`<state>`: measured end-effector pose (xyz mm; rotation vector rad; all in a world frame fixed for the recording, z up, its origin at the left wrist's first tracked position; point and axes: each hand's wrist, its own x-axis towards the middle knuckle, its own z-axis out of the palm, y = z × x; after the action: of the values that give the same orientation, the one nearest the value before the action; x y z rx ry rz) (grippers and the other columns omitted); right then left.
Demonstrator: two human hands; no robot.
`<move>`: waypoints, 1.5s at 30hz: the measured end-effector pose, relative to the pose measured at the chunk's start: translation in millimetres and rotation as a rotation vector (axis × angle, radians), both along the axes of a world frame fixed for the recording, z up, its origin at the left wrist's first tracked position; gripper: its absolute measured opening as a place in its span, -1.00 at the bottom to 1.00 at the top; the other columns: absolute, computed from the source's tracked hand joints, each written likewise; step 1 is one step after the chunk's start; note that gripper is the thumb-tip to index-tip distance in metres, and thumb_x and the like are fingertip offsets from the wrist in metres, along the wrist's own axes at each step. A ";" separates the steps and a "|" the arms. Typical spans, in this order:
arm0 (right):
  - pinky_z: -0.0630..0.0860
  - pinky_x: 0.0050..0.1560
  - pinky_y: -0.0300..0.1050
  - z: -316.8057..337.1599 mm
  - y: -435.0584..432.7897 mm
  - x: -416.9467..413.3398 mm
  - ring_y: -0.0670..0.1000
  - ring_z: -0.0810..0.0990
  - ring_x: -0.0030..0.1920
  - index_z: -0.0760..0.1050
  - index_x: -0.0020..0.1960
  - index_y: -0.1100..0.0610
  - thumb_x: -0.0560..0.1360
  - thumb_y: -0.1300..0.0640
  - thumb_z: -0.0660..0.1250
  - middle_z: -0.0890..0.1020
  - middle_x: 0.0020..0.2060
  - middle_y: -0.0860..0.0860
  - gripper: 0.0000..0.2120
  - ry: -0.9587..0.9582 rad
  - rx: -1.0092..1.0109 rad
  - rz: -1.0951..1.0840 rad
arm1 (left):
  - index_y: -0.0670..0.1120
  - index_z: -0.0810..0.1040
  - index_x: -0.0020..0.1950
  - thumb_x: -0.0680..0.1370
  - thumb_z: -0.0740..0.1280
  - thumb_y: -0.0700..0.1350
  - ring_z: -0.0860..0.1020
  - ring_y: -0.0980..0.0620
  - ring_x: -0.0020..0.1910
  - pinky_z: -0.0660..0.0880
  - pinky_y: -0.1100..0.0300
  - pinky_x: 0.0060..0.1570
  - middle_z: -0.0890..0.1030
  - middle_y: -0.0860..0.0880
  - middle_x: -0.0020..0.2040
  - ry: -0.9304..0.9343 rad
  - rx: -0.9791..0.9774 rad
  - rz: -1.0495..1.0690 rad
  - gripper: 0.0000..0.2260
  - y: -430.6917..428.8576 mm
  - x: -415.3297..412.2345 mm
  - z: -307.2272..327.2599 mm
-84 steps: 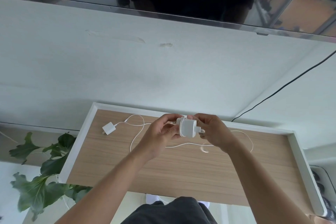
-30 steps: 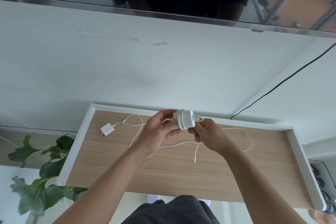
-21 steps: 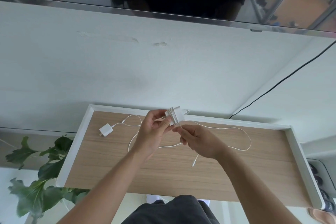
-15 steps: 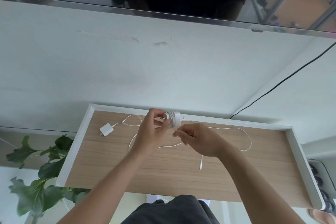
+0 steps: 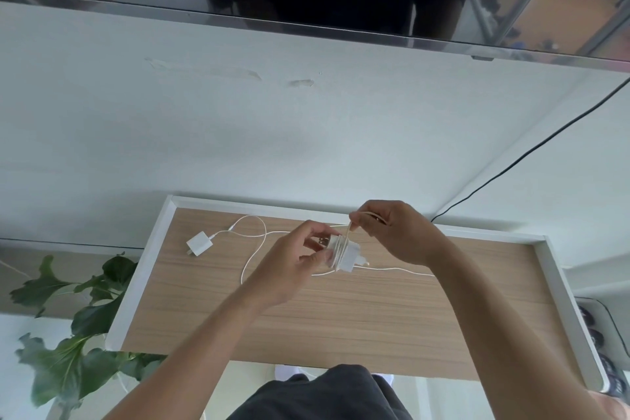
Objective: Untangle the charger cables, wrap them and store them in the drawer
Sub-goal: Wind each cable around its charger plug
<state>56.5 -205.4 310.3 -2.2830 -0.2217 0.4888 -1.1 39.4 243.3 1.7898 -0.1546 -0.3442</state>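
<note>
The left hand [image 5: 296, 259] is gripping a white charger block [image 5: 344, 254] above the open drawer [image 5: 143, 280], several turns of its thin white cable [image 5: 392, 269] lying around it. The right hand [image 5: 395, 232] is pinching that cable taut just above the block. A second white charger [image 5: 199, 244] is lying on the drawer's wood-grain bottom, its cord looping loosely.

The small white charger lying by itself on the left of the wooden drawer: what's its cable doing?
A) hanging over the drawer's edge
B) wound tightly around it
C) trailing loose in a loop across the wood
C: the charger lies flat in the drawer and its cable curves loosely over the wood, not yet wrapped.
</note>
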 end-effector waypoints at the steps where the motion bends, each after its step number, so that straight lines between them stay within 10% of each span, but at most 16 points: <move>1: 0.39 -0.19 -0.05 -2.6 -1.6 -0.2 0.00 0.38 -0.31 0.72 -0.03 -0.16 0.73 -0.19 0.32 0.54 -0.27 0.14 -0.73 0.006 0.019 -0.005 | 0.11 0.61 0.37 0.71 0.45 -0.13 0.65 0.06 0.25 0.60 0.17 0.27 0.70 0.12 0.28 0.022 -0.039 -0.014 -0.74 0.1 0.6 0.0; 7: 0.23 -0.41 -0.35 -16.2 -1.1 -7.1 -0.14 0.27 -0.52 0.77 0.16 -0.09 0.78 -0.12 0.25 0.31 -0.52 -0.19 -0.68 0.105 0.119 -0.099 | 0.05 0.50 0.57 0.72 0.42 -0.23 0.63 -0.24 0.33 0.62 -0.29 0.37 0.62 -0.26 0.38 0.195 -0.464 0.013 -0.56 -3.5 3.8 -4.1; 15: 0.37 -0.20 0.08 -37.7 6.5 -17.2 0.13 0.35 -0.29 0.55 0.14 0.04 0.78 0.08 0.28 0.59 -0.30 -0.12 -0.90 0.150 0.340 -0.256 | -0.06 0.66 0.46 0.72 0.30 -0.41 0.68 -0.13 0.30 0.64 -0.11 0.31 0.64 -0.18 0.41 0.322 -0.626 0.137 -0.59 -9.4 7.6 -6.1; 23: 0.51 -0.05 0.10 -29.5 5.0 -29.3 0.15 0.41 -0.18 0.62 0.34 0.09 0.80 0.14 0.26 0.80 0.16 0.05 -0.79 0.153 0.481 -0.153 | -0.27 0.58 0.47 0.74 0.21 -0.37 0.75 -0.04 0.07 0.73 0.08 0.11 0.75 -0.16 0.22 0.530 -0.839 0.305 -0.67 -4.1 16.8 2.0; 33: 0.48 -0.18 -0.23 -32.6 4.5 -24.7 -0.01 0.50 -0.30 0.70 0.04 -0.02 0.78 -0.11 0.28 0.80 -0.01 -0.16 -0.70 0.028 0.259 -0.120 | -0.29 0.61 0.40 0.66 0.31 -0.30 0.65 -0.05 0.03 0.74 0.11 0.04 0.72 -0.18 0.15 0.641 -0.958 0.313 -0.68 -6.7 17.1 6.5; 45: 0.58 -0.12 -0.06 -26.6 4.3 -14.5 -0.11 0.57 -0.38 0.78 0.04 -0.13 0.69 -0.10 0.42 0.78 -0.12 -0.20 -0.83 -0.074 -0.025 -0.015 | -0.24 0.65 0.39 0.68 0.30 -0.28 0.70 0.00 0.01 0.73 0.13 0.05 0.73 -0.13 0.14 0.663 -0.912 0.260 -0.70 -1.5 16.0 3.3</move>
<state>42.0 -201.1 283.7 -2.3281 -0.2360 0.4016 14.9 37.9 246.6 0.7238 0.3453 -0.5493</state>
